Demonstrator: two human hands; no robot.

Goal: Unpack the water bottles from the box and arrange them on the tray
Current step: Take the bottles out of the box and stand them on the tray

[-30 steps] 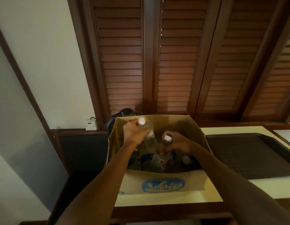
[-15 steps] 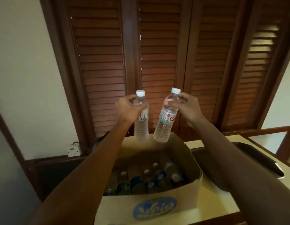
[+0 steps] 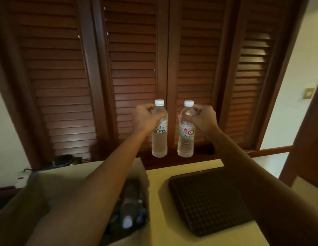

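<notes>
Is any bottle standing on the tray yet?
No: the tray is bare, and both bottles hang in the hands above the counter.

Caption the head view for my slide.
Both hands, left and right, hold water bottles upright above the tray.

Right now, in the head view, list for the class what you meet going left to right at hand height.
left hand → left bottle → right bottle → right hand

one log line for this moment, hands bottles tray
left hand: grips left bottle | right hand: grips right bottle | both upright, in air | tray: bare | box: bottles remain
</notes>
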